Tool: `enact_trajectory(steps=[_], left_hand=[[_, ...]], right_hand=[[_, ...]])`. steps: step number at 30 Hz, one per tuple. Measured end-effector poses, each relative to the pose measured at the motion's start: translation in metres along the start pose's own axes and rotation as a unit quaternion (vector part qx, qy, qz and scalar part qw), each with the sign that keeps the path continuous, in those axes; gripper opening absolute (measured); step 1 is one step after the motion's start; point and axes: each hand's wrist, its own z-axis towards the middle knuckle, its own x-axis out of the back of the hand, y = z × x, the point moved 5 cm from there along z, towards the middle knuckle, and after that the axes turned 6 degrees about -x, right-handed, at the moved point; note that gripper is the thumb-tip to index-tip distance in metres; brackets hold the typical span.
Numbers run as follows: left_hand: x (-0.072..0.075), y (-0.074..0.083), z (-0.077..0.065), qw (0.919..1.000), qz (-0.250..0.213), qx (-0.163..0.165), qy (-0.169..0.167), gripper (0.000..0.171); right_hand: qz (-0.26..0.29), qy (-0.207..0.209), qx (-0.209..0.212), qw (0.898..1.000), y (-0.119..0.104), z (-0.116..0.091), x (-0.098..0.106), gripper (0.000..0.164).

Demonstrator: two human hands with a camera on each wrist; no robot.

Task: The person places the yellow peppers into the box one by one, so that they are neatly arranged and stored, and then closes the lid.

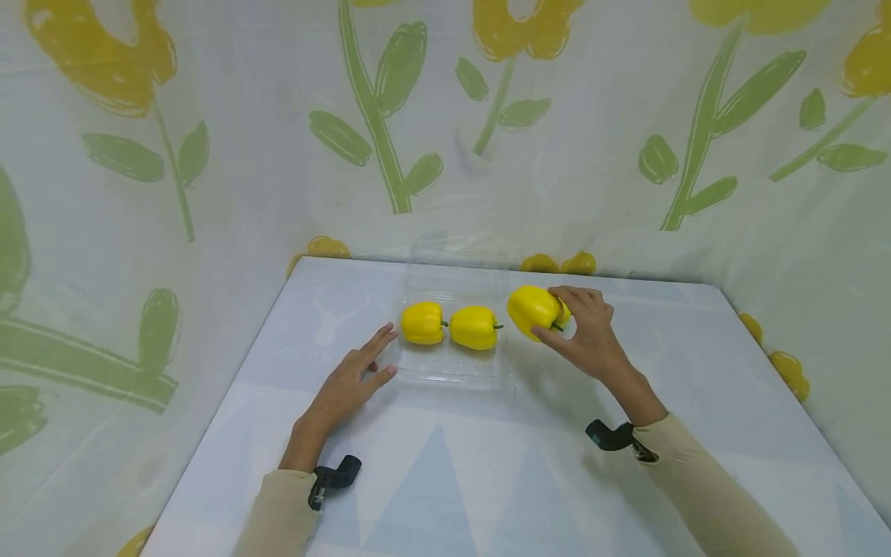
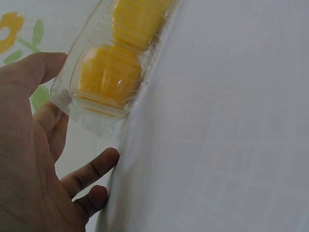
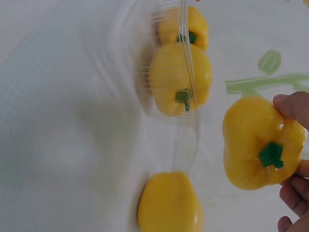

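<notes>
Yellow pepper (image 1: 532, 311) in right grip (image 1: 590, 334) obscures another (image 1: 565, 312) in head view.

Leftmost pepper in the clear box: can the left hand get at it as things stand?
Likely yes: the left hand is at the left side of the clear box, which looks open on top; only that see-through side stands between hand and leftmost pepper.

2 yellow peppers (image 1: 473, 328) in a clear container (image 1: 452, 378), left hand (image 1: 348, 387) at its edge, another pepper (image 1: 530, 311) in the right hand (image 1: 593, 337)
</notes>
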Motion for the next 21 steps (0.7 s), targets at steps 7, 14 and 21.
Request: enact_trajectory(steps=[7,14,21], left_hand=[[0.002,0.002,0.000,0.9999,0.003,-0.009,0.001,0.065],[0.002,0.003,0.000,1.0000,0.004,-0.009,-0.001,0.066],[0.002,0.003,0.000,0.9999,0.001,-0.012,0.003,0.065]], right_hand=[[0.001,-0.012,0.004,1.000,-0.006,0.002,-0.007,0.068],[0.004,-0.019,0.010,1.000,-0.011,0.003,-0.013,0.069],[0.011,-0.020,0.020,1.000,-0.018,0.003,-0.018,0.068]])
